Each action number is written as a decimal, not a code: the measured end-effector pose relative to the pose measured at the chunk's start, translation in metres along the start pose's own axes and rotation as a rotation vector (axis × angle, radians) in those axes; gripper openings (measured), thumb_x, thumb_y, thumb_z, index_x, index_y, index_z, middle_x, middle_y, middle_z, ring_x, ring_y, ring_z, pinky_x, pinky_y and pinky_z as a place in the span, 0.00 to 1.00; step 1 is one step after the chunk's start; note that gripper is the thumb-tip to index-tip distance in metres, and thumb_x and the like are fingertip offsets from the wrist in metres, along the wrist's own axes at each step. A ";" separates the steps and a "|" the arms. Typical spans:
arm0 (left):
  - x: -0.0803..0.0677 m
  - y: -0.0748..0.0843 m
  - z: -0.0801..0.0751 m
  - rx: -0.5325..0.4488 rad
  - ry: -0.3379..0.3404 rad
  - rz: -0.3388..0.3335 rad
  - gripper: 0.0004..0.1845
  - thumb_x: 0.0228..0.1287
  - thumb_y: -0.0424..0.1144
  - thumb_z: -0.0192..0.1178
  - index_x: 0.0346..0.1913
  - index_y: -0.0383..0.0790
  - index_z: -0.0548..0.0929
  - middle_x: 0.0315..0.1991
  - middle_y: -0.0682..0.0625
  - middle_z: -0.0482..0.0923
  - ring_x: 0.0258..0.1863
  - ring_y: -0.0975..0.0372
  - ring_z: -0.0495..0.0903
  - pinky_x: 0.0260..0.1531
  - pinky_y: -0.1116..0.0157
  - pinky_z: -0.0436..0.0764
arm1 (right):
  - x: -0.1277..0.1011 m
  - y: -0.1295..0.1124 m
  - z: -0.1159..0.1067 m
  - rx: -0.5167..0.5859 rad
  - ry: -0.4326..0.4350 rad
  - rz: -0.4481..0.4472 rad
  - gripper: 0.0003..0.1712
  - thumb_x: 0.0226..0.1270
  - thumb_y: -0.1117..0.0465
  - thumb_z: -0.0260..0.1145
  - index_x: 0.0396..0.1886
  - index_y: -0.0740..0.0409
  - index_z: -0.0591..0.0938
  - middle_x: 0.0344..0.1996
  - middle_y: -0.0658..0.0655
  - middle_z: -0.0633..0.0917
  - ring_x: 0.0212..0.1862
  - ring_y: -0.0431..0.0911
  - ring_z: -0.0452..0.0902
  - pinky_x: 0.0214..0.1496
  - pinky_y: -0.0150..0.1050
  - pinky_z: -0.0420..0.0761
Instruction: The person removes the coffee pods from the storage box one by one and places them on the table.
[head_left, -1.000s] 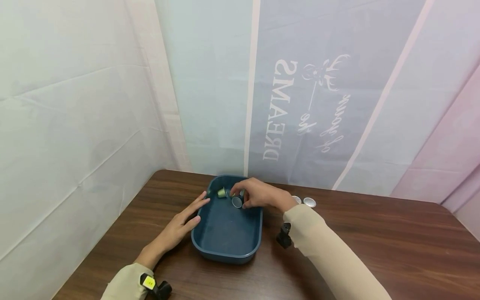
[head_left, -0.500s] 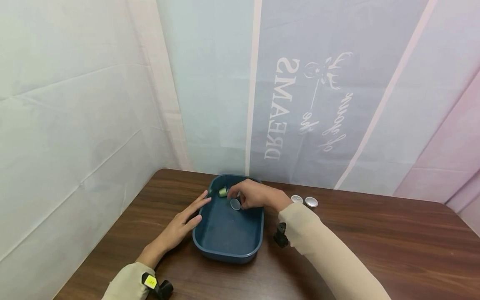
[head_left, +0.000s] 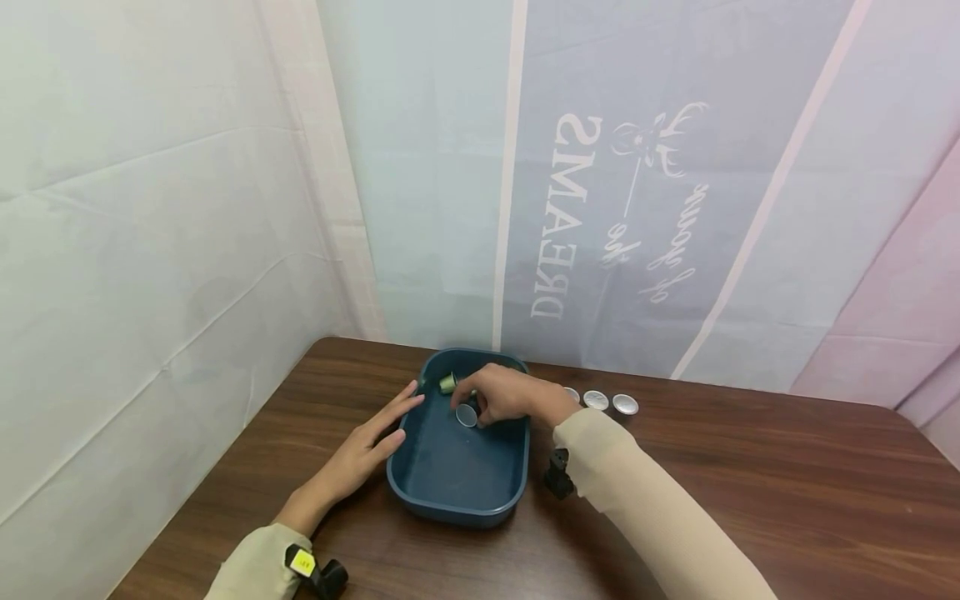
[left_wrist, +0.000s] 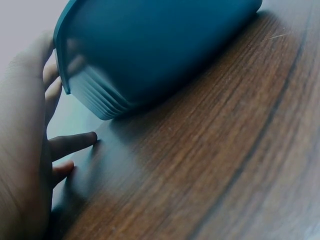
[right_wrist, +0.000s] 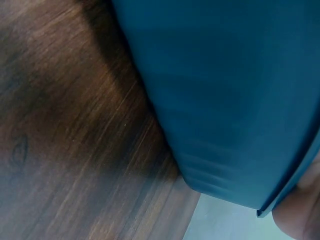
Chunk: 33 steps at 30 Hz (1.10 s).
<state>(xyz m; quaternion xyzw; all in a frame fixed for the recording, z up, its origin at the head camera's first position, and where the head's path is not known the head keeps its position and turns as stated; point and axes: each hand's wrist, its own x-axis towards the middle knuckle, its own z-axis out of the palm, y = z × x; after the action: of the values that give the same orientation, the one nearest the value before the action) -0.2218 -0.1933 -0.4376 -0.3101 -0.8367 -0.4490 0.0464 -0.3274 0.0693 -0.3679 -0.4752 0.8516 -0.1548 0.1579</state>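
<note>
A blue plastic bin (head_left: 457, 510) stands on the table, its outer wall filling much of both wrist views. My left hand (head_left: 352, 462) lies along its left rim, fingers fairly straight and touching the edge. My right hand (head_left: 501, 393) reaches down into the far part of the bin. Between its thumb and fingers it pinches a coffee capsule (head_left: 467, 416), silver lid facing me; the capsule's body is mostly hidden. A green coffee capsule (head_left: 447, 383) lies on its side by the far left inner wall. The right wrist view shows only a bit of the hand (right_wrist: 300, 212).
To the right of the bin, several silver round tops show in a row on the dark wooden table (head_left: 720, 467), including a silver-topped capsule (head_left: 626, 404); my right wrist partly covers the row. A pale fabric backdrop (head_left: 420, 208) hangs behind the table.
My right hand and the silver-lidded capsule have shifted slightly left and nearer to me inside the bin. Another silver top has come into sight beside my right wrist. My left hand keeps its place.
</note>
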 end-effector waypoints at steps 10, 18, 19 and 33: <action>0.000 0.004 0.000 -0.004 0.001 0.002 0.27 0.75 0.33 0.45 0.74 0.48 0.59 0.76 0.53 0.45 0.73 0.55 0.49 0.61 0.44 0.62 | 0.000 0.000 0.002 -0.004 -0.004 0.006 0.25 0.55 0.64 0.74 0.53 0.45 0.82 0.24 0.44 0.80 0.25 0.36 0.76 0.28 0.31 0.77; 0.001 0.003 0.000 -0.007 0.004 0.005 0.27 0.75 0.33 0.45 0.74 0.49 0.59 0.76 0.53 0.45 0.73 0.55 0.49 0.62 0.47 0.61 | -0.001 -0.001 0.003 -0.004 0.005 0.009 0.24 0.56 0.64 0.74 0.53 0.45 0.82 0.24 0.44 0.80 0.26 0.35 0.76 0.28 0.32 0.77; 0.001 0.003 0.000 -0.007 0.003 0.005 0.27 0.75 0.33 0.45 0.74 0.49 0.59 0.76 0.53 0.45 0.73 0.55 0.49 0.62 0.47 0.61 | -0.001 -0.001 0.003 -0.007 0.006 0.005 0.24 0.56 0.63 0.74 0.53 0.45 0.82 0.24 0.44 0.80 0.25 0.35 0.76 0.28 0.31 0.77; 0.000 0.004 0.000 -0.004 0.011 -0.004 0.27 0.75 0.33 0.45 0.74 0.52 0.59 0.76 0.54 0.45 0.73 0.55 0.49 0.63 0.44 0.59 | -0.011 -0.006 -0.002 0.084 0.105 -0.109 0.23 0.56 0.62 0.74 0.53 0.51 0.83 0.25 0.47 0.81 0.25 0.37 0.75 0.29 0.32 0.77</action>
<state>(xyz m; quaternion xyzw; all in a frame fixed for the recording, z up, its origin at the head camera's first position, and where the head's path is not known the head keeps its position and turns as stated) -0.2201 -0.1918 -0.4344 -0.3062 -0.8363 -0.4522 0.0494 -0.3186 0.0758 -0.3620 -0.5052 0.8243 -0.2235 0.1242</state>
